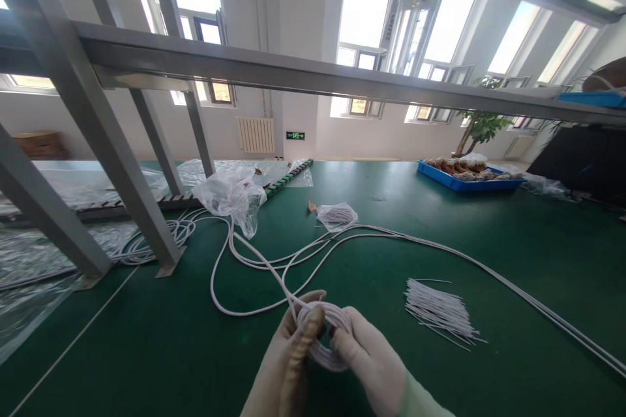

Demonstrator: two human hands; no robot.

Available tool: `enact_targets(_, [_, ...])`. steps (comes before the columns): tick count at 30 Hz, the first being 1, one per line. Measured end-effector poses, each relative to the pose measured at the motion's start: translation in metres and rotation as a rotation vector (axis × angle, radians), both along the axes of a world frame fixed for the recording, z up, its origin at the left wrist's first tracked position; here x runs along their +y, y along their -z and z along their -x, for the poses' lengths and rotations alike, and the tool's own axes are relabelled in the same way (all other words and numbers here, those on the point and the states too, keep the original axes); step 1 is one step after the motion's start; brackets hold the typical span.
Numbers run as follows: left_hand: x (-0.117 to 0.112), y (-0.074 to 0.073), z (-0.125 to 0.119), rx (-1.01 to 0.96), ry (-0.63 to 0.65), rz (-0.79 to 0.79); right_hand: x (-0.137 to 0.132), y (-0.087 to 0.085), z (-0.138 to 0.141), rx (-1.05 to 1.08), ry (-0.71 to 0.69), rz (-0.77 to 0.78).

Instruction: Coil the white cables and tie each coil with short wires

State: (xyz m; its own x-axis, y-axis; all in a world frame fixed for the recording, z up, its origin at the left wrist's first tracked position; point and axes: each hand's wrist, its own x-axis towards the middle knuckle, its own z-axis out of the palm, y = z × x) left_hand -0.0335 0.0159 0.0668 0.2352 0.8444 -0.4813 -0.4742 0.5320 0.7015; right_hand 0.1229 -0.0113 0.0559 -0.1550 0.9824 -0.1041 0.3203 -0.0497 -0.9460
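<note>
A coil of white cable is held between my two gloved hands, low in the middle of the view. My left hand is closed round the coil's left side, thumb over the loops. From the right, my right hand grips the other side of the same coil. Loose lengths of white cable run from the coil across the green table. To the right of my hands lies a bundle of short white ties. Parts of the fingers behind the coil are hidden.
Metal frame posts stand on the left, with a crossbar overhead. More coiled cable lies by the posts. Farther back are a crumpled plastic bag, a small bag of ties and a blue tray of parts.
</note>
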Motion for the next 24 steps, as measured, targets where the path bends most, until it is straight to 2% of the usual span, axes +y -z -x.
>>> enact_targets(3, [-0.002, -0.013, 0.003, 0.034, 0.012, 0.064, -0.001, 0.009, 0.003, -0.035, -0.016, 0.024])
enact_targets(5, [0.000, -0.015, 0.002, 0.048, -0.018, 0.093, -0.002, 0.015, 0.005, -0.178, 0.053, -0.010])
enact_targets(9, [0.002, -0.008, -0.006, 0.028, -0.064, 0.137, -0.002, 0.033, 0.015, -0.545, 0.226, -0.207])
enact_targets(11, [0.002, -0.004, -0.009, 0.028, -0.063, 0.130, 0.001, 0.046, 0.025, -0.639, 0.302, -0.270])
enact_targets(14, [0.002, -0.002, -0.008, 0.040, -0.074, 0.101, 0.004, 0.058, 0.034, -0.680, 0.417, -0.253])
enact_targets(16, [0.003, -0.001, -0.006, 0.069, -0.074, 0.113, 0.003, 0.054, 0.032, -0.598, 0.365, -0.217])
enact_targets(20, [0.004, -0.001, -0.003, 0.110, -0.097, 0.207, -0.005, 0.027, 0.018, -0.283, 0.153, -0.161])
enact_targets(22, [0.003, -0.003, -0.004, 0.103, -0.112, 0.216, -0.010, 0.018, 0.016, -0.219, 0.133, -0.143])
enact_targets(24, [0.001, -0.005, -0.005, 0.080, -0.120, 0.206, -0.013, 0.017, 0.018, -0.229, 0.147, -0.157])
